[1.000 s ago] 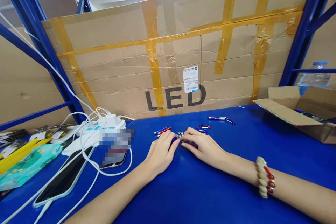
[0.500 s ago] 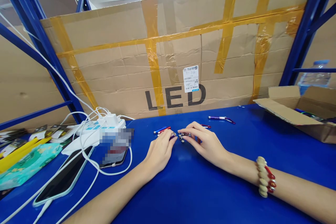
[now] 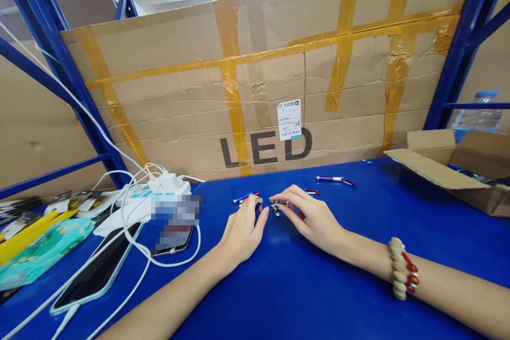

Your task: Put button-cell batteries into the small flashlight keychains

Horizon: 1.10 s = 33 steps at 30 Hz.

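My left hand (image 3: 244,231) is curled around a small tube with a silvery round end (image 3: 259,201); the rest of it is hidden by the fingers. Its thumb stands a little apart from the tube. Facing it, my right hand (image 3: 314,215) pinches a small silvery piece (image 3: 286,203) between thumb and fingers. Several tiny silvery parts (image 3: 274,208) lie between the two hands at the right fingertips; their kind is too small to tell. Just behind my left hand are slim blue and red metal tubes (image 3: 244,198). A red clip (image 3: 313,191) shows behind my right hand.
A purple tube with a carabiner clip (image 3: 332,179) lies farther back on the blue tabletop (image 3: 319,297). On the left are phones (image 3: 95,271), white cables and a power strip (image 3: 175,187). An open cardboard box (image 3: 442,170) stands right; taped cardboard (image 3: 179,111) closes the back.
My left thumb has moved away from the fingers, and more of the tube's round silvery end shows. My right hand has stayed nearly in place.
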Each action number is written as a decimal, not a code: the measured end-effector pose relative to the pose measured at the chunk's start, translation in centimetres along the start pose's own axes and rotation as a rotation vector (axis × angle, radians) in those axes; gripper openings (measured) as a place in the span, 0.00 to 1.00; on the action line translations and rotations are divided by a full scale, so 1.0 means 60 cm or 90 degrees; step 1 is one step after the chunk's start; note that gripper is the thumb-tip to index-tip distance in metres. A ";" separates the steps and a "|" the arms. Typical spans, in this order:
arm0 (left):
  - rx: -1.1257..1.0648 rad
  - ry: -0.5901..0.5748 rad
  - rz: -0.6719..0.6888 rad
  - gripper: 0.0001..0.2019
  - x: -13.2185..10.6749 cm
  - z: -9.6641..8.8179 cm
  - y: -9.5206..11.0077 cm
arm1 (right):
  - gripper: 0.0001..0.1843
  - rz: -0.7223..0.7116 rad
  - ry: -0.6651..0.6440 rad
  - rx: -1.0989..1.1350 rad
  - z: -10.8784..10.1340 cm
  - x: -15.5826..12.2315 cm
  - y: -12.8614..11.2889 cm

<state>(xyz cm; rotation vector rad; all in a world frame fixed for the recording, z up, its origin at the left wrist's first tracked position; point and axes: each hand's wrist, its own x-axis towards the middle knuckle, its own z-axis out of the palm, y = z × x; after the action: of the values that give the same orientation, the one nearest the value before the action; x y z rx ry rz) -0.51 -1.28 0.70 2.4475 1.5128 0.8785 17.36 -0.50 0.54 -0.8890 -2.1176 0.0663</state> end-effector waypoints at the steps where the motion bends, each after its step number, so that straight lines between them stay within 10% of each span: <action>1: 0.001 -0.001 0.001 0.07 0.000 0.000 0.001 | 0.12 0.001 -0.004 -0.001 0.000 0.000 0.000; 33: 0.011 0.003 0.032 0.03 0.000 0.002 -0.003 | 0.13 0.009 0.007 0.009 0.000 0.001 -0.002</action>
<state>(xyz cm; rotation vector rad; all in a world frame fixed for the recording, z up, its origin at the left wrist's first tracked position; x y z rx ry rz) -0.59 -1.15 0.51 2.5081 1.4718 0.8849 17.28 -0.54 0.57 -0.8937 -2.0986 0.0826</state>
